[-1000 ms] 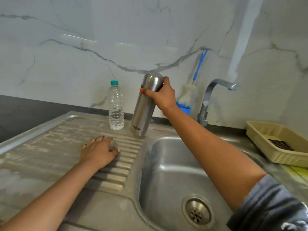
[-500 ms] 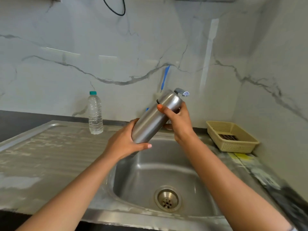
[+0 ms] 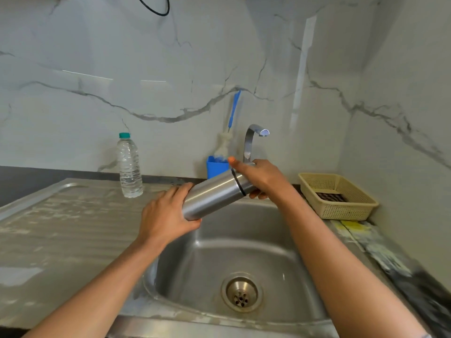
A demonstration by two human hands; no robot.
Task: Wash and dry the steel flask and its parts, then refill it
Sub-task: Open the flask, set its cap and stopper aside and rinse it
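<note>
Two hands on the steel flask [image 3: 214,196], held tilted over the sink [image 3: 244,242], base low-left, cap end up-right near the tap [image 3: 253,140]. Left hand [image 3: 166,218] wraps the base end, fingers curled together round the body w/ thumb underneath. Right hand [image 3: 263,179] covers the cap [image 3: 244,182], fingers closed round it, index finger lying along the top; looks like an unscrewing grip, judging by the dark seam line just left of that hand.

Risks: smooth steel body, bare palms. If the cap is tight and the left grip slips during the twist, the flask could spin or drop into the basin. If any liquid is left inside, the cap coming off at this tilt shouldn't spill much since the mouth points up, but a sudden release could jerk the cap end into the tap, which sits close behind. Cap could also fall toward the drain [image 3: 241,292].

Vs 0.5 s ago: flask lies flatter, less upright. Right hand has moved from beside the cap to fully over it. Left hand is still at the base. Brush [image 3: 229,132] in the blue holder [image 3: 216,168] now shows; it was mostly hidden behind the flask. Water bottle [image 3: 129,167] and basket [image 3: 339,196] unchanged.
</note>
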